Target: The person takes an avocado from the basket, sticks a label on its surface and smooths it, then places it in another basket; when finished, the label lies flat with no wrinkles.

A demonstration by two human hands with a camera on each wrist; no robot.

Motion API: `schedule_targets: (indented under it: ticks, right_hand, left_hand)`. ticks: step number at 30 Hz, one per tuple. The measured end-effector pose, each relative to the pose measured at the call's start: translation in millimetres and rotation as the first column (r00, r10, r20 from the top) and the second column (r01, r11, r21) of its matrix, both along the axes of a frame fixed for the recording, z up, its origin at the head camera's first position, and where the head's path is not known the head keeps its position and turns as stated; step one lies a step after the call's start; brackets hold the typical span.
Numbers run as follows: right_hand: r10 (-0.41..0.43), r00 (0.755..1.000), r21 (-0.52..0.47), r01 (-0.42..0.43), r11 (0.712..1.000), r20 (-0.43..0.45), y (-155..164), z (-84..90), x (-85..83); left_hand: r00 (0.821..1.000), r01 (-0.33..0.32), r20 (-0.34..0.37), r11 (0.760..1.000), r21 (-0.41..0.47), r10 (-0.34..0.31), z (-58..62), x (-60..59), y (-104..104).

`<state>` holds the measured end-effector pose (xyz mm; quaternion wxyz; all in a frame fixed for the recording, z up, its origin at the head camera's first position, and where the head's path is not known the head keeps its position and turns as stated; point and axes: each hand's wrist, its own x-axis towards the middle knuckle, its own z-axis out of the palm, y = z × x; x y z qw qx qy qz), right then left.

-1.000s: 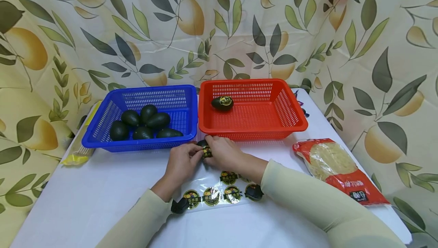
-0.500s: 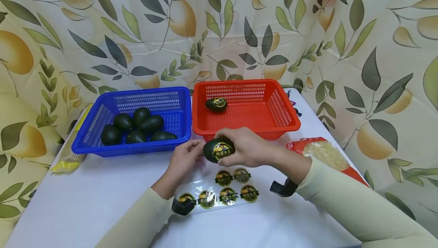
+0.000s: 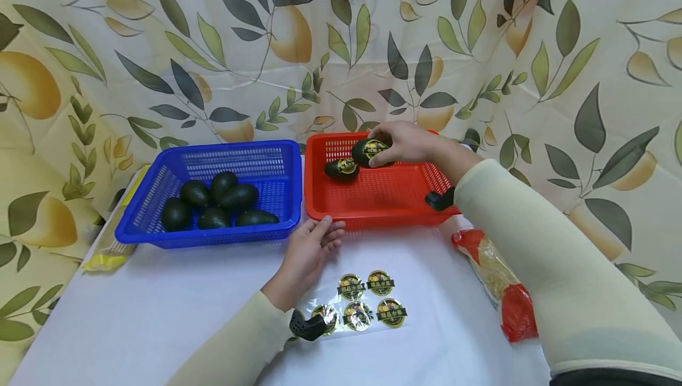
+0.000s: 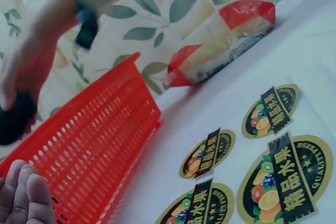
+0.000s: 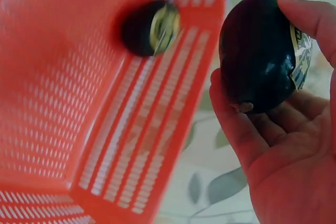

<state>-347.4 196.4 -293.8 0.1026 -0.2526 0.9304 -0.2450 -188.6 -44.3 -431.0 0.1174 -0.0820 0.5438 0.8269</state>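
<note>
My right hand point(image 3: 409, 144) grips a dark green avocado point(image 3: 363, 153) with a black-and-gold round sticker on it, above the red basket point(image 3: 383, 219). In the right wrist view, thumb and fingers wrap round this avocado point(image 5: 254, 51), the sticker near the thumb. A second stickered avocado point(image 3: 337, 170) lies in the basket at its left side. My left hand point(image 3: 308, 256) is at the basket's front left corner, fingers loosely bent and holding nothing. Below it on the white table lies a clear sheet of round fruit stickers point(image 3: 358, 316), partly covered by the left wrist and its camera.
To the left stands a blue basket point(image 3: 213, 240) with several avocados without stickers. A red-and-clear food packet point(image 3: 492, 267) lies at the right, partly behind the right arm. A yellow-edged packet point(image 3: 109, 250) lies left of the blue basket. Patterned curtain point(image 3: 341, 78) hangs behind.
My right hand has lifted the stickered avocado from the table near the left hand and carried it over the red basket. The left hand has let go and shifted slightly right.
</note>
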Motion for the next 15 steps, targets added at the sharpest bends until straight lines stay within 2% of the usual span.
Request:
schedule_targets:
  ticks: [5, 9, 15]
  right_hand:
    - [-0.05, 0.997, 0.085, 0.045, 0.995, 0.063, 7, -18.1, -37.9]
    - [-0.078, 0.989, 0.122, 0.062, 0.991, 0.126, 9, -34.1, -54.6]
    - [-0.069, 0.985, 0.183, 0.039, 0.982, 0.16, 8, -63.6, -78.3]
  left_hand:
    - [1.0, 0.016, -0.004, 1.0, 0.0, -0.016, -2.0, 4.1, 2]
    - [1.0, 0.017, -0.011, 1.0, 0.007, -0.016, -2.9, 3.7, 1]
    - [1.0, 0.019, -0.006, 1.0, -0.009, -0.019, -0.4, 1.4, -2]
